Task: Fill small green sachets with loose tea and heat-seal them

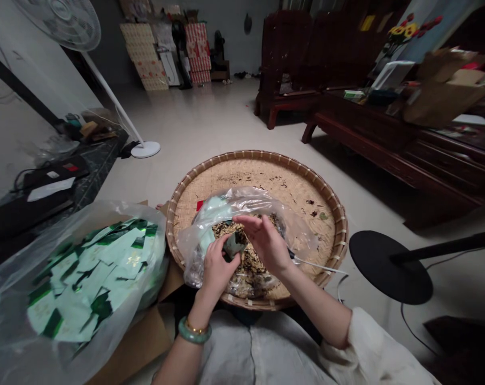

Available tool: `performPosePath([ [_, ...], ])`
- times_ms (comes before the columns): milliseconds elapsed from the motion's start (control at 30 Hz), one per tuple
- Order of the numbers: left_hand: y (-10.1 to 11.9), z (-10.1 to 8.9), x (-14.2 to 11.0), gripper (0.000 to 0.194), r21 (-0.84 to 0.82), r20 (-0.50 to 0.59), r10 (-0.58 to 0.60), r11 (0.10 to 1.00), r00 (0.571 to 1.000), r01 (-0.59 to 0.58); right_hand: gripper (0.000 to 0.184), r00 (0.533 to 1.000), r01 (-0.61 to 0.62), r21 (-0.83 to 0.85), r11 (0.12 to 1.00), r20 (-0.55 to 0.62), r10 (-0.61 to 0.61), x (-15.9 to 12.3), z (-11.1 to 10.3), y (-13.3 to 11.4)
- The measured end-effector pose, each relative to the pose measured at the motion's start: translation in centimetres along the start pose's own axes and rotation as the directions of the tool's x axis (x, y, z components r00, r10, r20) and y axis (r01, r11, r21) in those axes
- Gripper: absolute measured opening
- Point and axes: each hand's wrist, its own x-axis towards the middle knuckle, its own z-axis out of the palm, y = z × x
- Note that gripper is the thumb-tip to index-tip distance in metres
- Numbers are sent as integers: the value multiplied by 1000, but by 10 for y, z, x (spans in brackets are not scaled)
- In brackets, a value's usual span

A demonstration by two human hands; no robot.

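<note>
At the far left, a big clear plastic bag (117,224) lies on a flat brown cardboard sheet (133,342). It is full of flat pale green and dark green packets (79,278).

Next comes the person's left hand (220,264), with a green stone bangle (194,331) and a thin gold bracelet (196,326) on the wrist. The hand is raised, and its fingers curl close together, pinching a small grey-green packet (234,245). The packet is between the two hands, just above a heap of brown crumbly bits (246,256).

The heap is inside a thin clear plastic bag (242,206), which lies near the front of a round woven bamboo tray (262,158) on the pale tile floor (210,123).

The person's right hand (266,243) is bent at the wrist, palm down. Its fingers are a little apart, and their tips reach toward the packet. The arm comes in from the right, out of a white sleeve (346,331).

At the far right, a round black stand base (386,267) sits on the floor.
</note>
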Motion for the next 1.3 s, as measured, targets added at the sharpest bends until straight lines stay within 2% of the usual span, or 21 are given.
performPosePath([
  [100,-2,-2,0,45,-28,11,-27,999,1000,27,45,999,-18,-66,998,-35,15,1,-10,-3],
  [167,-3,-3,0,45,-46,15,-44,998,999,44,36,999,-17,-192,981,-31,12,1,-17,-2],
  [267,-4,-3,0,45,-66,11,-40,997,999,41,23,999,44,-410,911,16,-42,-1,-23,2],
  [333,-5,-3,0,45,-69,15,-26,997,1000,27,23,996,84,-490,868,74,-55,-4,-23,3],
  [433,-4,-3,-1,43,-50,28,0,999,1000,1,28,988,117,-546,830,152,-39,-6,-23,3],
  [633,-5,-5,-1,44,-27,53,51,998,997,-50,34,954,289,-653,700,261,-150,-7,-23,1],
  [733,-6,-7,-1,43,-45,65,63,997,996,-60,33,942,331,-693,640,288,-174,-5,-27,3],
  [833,-8,-13,2,42,-72,61,13,997,998,-8,29,953,302,-714,632,240,-184,-4,-34,7],
  [900,-11,-18,4,45,-88,46,-76,993,996,80,25,960,278,-735,618,208,-185,-6,-40,10],
  [1000,-18,-28,8,51,-130,8,-220,967,975,219,20,945,295,-797,526,325,-38,-11,-43,18],
  [1100,-24,-35,11,53,-197,-51,-262,949,964,247,22,883,372,-854,363,446,145,-16,-35,27],
  [1200,-26,-38,12,52,-224,-72,-271,942,960,249,34,855,403,-883,239,457,244,-13,-20,38],
  [1300,-23,-39,10,53,-203,-69,-285,942,956,266,56,843,384,-913,137,407,352,-4,-6,46],
])
